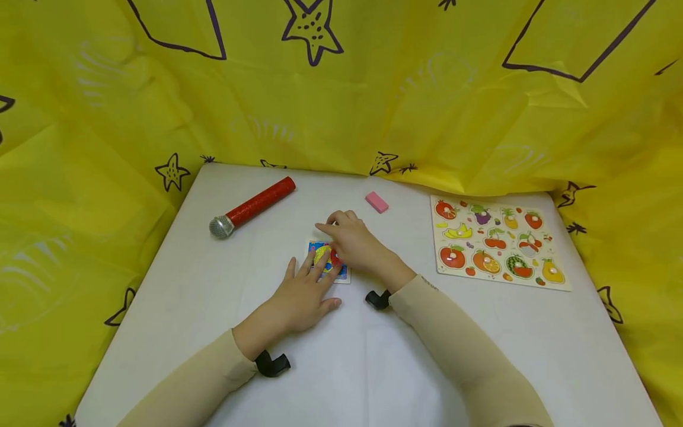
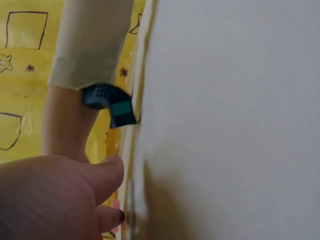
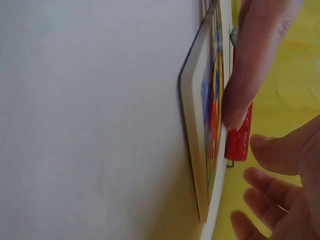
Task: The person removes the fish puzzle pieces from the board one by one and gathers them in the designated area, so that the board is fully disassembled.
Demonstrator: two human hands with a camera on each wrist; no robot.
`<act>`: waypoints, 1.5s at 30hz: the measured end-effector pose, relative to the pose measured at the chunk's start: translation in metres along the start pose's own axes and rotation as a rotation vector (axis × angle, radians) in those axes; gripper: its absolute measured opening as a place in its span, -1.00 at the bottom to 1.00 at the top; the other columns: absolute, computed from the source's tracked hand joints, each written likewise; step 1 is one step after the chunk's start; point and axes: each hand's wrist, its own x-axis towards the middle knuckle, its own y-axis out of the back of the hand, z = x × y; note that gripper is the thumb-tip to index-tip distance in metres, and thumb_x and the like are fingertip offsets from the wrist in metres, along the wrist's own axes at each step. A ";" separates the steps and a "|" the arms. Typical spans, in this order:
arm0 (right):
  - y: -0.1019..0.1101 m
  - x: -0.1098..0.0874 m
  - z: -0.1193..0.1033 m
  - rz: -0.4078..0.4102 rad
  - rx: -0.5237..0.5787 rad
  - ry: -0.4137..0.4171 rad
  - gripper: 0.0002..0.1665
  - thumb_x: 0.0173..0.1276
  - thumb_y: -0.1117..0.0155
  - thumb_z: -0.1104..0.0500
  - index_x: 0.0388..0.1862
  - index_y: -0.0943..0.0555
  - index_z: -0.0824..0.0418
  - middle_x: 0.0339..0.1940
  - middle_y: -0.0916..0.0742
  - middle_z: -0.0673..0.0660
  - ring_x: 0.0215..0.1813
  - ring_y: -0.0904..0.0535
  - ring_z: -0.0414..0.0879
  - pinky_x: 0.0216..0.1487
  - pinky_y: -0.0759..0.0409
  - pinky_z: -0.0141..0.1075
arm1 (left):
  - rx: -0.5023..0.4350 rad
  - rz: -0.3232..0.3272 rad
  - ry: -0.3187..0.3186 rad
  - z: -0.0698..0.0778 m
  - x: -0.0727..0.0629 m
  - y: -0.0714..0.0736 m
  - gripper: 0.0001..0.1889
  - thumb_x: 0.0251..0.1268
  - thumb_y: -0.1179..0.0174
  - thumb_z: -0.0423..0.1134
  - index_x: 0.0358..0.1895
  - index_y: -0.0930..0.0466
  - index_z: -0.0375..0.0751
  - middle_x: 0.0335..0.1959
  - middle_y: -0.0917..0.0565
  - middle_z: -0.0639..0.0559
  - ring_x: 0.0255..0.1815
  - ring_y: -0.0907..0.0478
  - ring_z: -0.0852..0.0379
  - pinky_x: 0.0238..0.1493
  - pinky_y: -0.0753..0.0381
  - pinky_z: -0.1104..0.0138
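A small flat puzzle board (image 1: 313, 245) with a blue, yellow and red picture lies mid-table, partly hidden under the fingers. My left hand (image 1: 304, 299) rests on it, fingers spread and straight, thumb out to the side. In the right wrist view a left-hand finger (image 3: 260, 65) touches the board's picture side. My right hand (image 1: 354, 240) hovers over the board's upper right part, fingers loosely bent. Seen from the right wrist, its thumb (image 3: 280, 154) and fingers stand apart, and nothing shows between them. The left wrist view mostly shows the left thumb (image 2: 107, 177) and bare tabletop.
A red toy microphone (image 1: 261, 203) lies at the back left. Behind the hands is a pink eraser-like block (image 1: 376, 202). To the right lies a fruit peg puzzle (image 1: 501, 243). Black wrist mounts (image 1: 272, 364) sit under both wrists. Yellow printed cloth (image 1: 341, 112) encloses the white table (image 1: 341, 379).
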 end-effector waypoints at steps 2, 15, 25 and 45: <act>-0.003 0.005 -0.003 -0.025 0.061 0.003 -0.42 0.60 -0.23 0.28 0.56 -0.57 0.06 0.30 -0.62 0.17 0.33 -0.47 0.10 0.43 -0.54 -0.02 | 0.001 -0.005 -0.010 0.002 -0.002 -0.002 -0.18 0.64 0.03 0.36 0.77 -0.10 0.08 0.85 0.10 -0.07 0.84 0.23 -0.33 0.70 0.13 -0.43; -0.009 0.014 -0.009 -0.169 0.206 -0.072 -0.55 0.64 -0.19 0.28 0.42 -0.69 0.12 0.15 -0.64 0.13 0.23 -0.52 0.04 0.32 -0.56 -0.11 | 0.026 -0.005 -0.026 0.006 -0.008 -0.007 -0.19 0.66 0.04 0.33 0.78 -0.07 0.05 0.84 0.06 -0.11 0.85 0.20 -0.29 0.69 0.01 -0.41; -0.008 0.016 -0.007 -0.181 0.234 -0.080 -0.58 0.65 -0.21 0.26 0.39 -0.71 0.13 0.15 -0.65 0.15 0.21 -0.53 0.05 0.28 -0.55 -0.13 | 0.015 0.000 -0.028 0.004 -0.012 -0.007 -0.22 0.66 0.01 0.30 0.76 -0.12 0.05 0.83 -0.02 -0.09 0.85 0.16 -0.28 0.69 -0.03 -0.40; -0.016 0.019 -0.011 -0.148 0.384 -0.216 -0.50 0.45 -0.16 0.42 0.29 -0.70 0.16 0.18 -0.66 0.18 0.22 -0.53 0.05 0.31 -0.54 -0.08 | -0.048 -0.051 -0.016 -0.001 -0.011 0.002 -0.23 0.63 -0.03 0.31 0.74 -0.19 0.11 0.81 -0.07 0.01 0.83 0.07 -0.27 0.68 0.00 -0.44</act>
